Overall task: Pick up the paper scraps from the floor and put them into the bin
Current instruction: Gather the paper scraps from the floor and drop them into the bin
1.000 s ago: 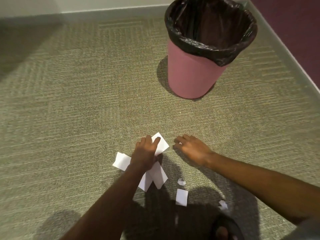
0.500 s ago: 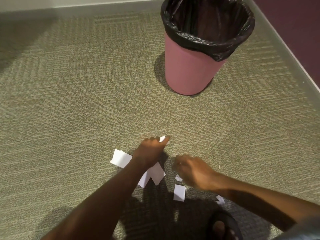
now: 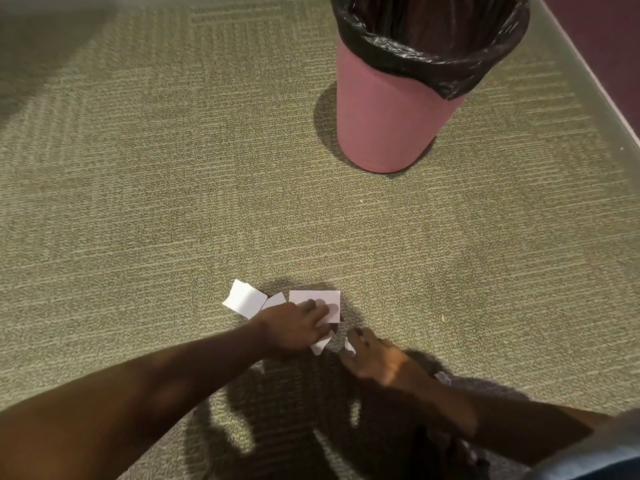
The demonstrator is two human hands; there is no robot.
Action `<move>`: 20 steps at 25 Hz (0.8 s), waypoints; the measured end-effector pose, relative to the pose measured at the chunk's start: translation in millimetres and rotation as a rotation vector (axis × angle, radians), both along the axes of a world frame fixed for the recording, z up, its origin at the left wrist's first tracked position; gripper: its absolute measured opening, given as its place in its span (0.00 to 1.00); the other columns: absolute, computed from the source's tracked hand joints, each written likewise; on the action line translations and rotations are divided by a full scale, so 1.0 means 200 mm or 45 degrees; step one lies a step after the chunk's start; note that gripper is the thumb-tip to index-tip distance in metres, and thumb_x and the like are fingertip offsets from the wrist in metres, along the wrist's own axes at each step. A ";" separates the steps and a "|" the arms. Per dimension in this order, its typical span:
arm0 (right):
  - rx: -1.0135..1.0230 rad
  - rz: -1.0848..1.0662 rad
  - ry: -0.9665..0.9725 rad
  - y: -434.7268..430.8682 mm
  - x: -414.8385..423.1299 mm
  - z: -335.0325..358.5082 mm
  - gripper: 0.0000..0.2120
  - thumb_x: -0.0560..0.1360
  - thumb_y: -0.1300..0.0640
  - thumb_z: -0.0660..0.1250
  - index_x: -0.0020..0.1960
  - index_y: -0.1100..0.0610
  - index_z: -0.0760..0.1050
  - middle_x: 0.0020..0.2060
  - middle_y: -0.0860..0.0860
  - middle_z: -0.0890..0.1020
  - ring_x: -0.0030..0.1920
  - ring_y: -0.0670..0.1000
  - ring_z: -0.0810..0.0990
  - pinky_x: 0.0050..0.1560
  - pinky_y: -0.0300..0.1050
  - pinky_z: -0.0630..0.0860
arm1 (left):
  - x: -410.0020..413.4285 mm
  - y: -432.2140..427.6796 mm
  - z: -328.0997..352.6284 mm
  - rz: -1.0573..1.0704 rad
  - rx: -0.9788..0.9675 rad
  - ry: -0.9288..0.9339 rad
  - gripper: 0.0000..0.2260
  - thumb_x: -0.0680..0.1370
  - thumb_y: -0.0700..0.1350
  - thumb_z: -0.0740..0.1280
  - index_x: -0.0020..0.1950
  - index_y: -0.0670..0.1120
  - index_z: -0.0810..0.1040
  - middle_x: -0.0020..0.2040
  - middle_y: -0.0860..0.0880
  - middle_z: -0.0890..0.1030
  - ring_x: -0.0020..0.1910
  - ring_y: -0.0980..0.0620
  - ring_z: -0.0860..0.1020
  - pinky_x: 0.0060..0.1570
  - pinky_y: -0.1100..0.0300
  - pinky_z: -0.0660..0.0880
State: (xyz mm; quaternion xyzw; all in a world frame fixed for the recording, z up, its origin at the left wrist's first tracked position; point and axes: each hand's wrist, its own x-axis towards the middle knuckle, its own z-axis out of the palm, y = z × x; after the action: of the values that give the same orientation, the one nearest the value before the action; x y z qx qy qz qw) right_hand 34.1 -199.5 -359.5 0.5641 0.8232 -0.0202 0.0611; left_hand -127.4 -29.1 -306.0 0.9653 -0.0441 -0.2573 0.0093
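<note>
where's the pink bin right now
The pink plastic bin with a black liner stands upright on the green carpet at the head view's upper right, well beyond the white paper scraps and both hands.

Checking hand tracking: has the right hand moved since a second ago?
Yes. The right hand has pulled back toward the person, farther from the pink bin.

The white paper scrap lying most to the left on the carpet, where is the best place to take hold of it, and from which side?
Take the leftmost scrap at its far-left corner, coming from the left. That side lies free on the carpet, while its right edge meets the other scraps under the left hand. It lies nearly flat, so likely slide the fingers under the corner, then pinch.
</note>
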 end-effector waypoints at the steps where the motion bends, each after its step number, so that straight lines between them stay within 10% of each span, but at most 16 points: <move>1: 0.004 0.019 0.004 0.00 0.01 0.01 0.02 0.73 0.61 0.65 0.44 0.55 0.74 0.43 0.56 0.82 0.38 0.54 0.82 0.18 0.39 0.72 | -0.01 0.00 -0.01 -0.020 0.019 -0.083 0.21 0.81 0.44 0.51 0.73 0.42 0.64 0.68 0.33 0.67 0.62 0.36 0.72 0.40 0.47 0.78; 6: -0.090 0.034 0.109 0.03 0.02 0.10 0.11 0.71 0.58 0.55 0.40 0.56 0.77 0.44 0.55 0.72 0.41 0.53 0.81 0.16 0.38 0.71 | -0.03 -0.02 -0.03 -0.121 0.068 -0.300 0.16 0.73 0.44 0.55 0.56 0.44 0.76 0.47 0.44 0.81 0.39 0.48 0.81 0.21 0.60 0.71; 10: -0.265 0.005 0.135 0.06 0.03 0.13 0.08 0.66 0.60 0.72 0.45 0.58 0.78 0.46 0.56 0.76 0.45 0.55 0.80 0.21 0.40 0.76 | 0.01 -0.01 0.05 -0.214 0.047 -0.351 0.05 0.69 0.41 0.67 0.41 0.41 0.80 0.38 0.44 0.80 0.32 0.47 0.80 0.19 0.61 0.70; 17: -0.467 -0.291 0.568 0.16 0.06 0.34 0.16 0.79 0.63 0.61 0.66 0.61 0.72 0.61 0.57 0.75 0.54 0.54 0.77 0.49 0.46 0.78 | 0.16 -0.04 0.13 0.091 -0.188 0.094 0.12 0.82 0.39 0.57 0.62 0.38 0.74 0.56 0.38 0.77 0.53 0.38 0.77 0.41 0.49 0.73; 20: -0.473 -0.494 0.913 0.36 0.24 0.62 0.11 0.76 0.60 0.70 0.58 0.56 0.81 0.53 0.49 0.81 0.52 0.49 0.80 0.52 0.44 0.78 | 0.33 0.16 0.29 0.429 -0.540 0.117 0.09 0.75 0.38 0.66 0.35 0.43 0.73 0.36 0.41 0.79 0.35 0.43 0.77 0.36 0.55 0.69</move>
State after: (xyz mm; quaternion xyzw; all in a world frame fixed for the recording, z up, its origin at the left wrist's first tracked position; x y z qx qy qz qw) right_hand 82.9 -126.5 -236.0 0.6447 0.6538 -0.3732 -0.1327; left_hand -62.2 3.3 -248.1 0.9228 0.0645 -0.2806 0.2561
